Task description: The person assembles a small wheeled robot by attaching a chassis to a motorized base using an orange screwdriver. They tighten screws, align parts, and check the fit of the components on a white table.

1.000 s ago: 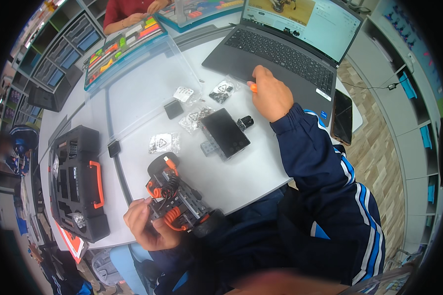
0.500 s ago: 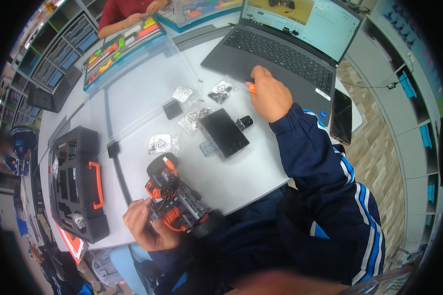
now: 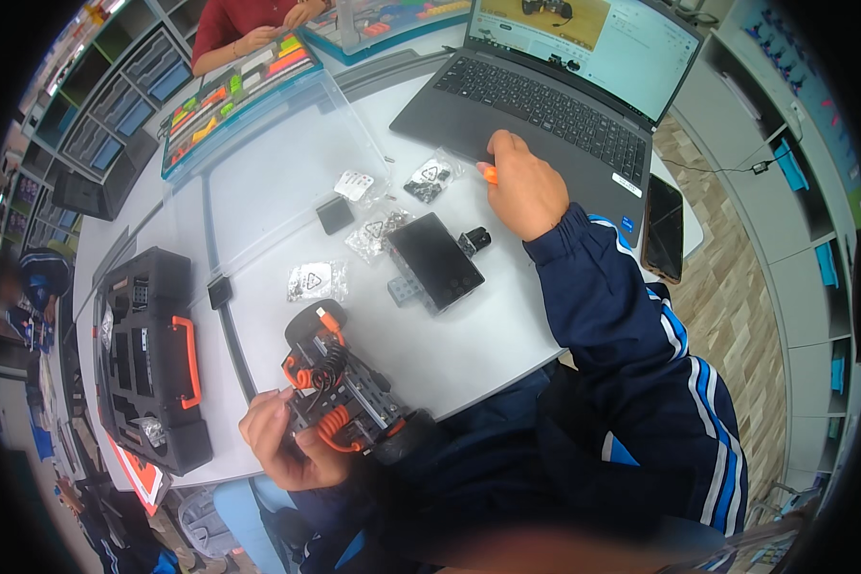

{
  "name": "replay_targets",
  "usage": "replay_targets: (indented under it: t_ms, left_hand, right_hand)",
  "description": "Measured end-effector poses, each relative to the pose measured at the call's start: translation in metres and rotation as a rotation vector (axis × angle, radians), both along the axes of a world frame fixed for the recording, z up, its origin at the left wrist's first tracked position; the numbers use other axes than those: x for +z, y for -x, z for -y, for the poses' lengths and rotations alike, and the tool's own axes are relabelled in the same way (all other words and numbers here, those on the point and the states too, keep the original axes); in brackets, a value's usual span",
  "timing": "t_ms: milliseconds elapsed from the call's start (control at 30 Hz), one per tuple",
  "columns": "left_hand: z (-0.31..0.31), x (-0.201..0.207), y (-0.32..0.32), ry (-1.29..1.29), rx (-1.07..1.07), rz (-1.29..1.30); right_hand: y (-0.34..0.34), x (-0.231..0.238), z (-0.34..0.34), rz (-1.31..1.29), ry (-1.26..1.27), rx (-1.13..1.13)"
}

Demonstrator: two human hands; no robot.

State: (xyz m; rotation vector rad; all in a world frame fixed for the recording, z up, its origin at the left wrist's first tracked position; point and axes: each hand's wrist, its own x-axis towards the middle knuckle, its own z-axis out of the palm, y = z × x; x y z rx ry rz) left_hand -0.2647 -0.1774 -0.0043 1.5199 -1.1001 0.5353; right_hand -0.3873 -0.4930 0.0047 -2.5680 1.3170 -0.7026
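At the table's front edge, my left hand grips the near left side of a black wheeled robot chassis. Orange and black coiled cables lie over the chassis, one ending in an orange plug. My right hand is at the front edge of an open grey laptop, its fingers closed on a small orange piece; most of that piece is hidden. Between the hands sits a black-screened box with a dark round part on its right side and a grey perforated plate under its left.
Bags of small parts and a dark square piece lie mid-table. An open black case with an orange handle is at left. A clear lid, a tray of coloured bricks and another person's hands are beyond; a phone lies right.
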Motion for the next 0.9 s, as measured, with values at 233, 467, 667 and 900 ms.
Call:
replay_targets:
  t_ms: [233, 467, 667, 900]
  left_hand:
    - [0.000, 0.000, 0.000, -0.007, 0.001, 0.001]
    - [0.000, -0.001, -0.002, 0.000, -0.016, 0.032]
    - [-0.001, -0.001, -0.003, -0.004, -0.013, 0.046]
    - [0.000, -0.002, -0.003, 0.004, -0.009, 0.047]
  right_hand:
    - [0.001, -0.001, -0.001, 0.012, 0.013, -0.024]
    - [0.006, 0.002, 0.007, -0.033, 0.022, -0.202]
    - [0.021, 0.008, 0.020, -0.112, -0.102, -0.393]
    - [0.024, -0.004, 0.026, -0.143, -0.106, -0.386]
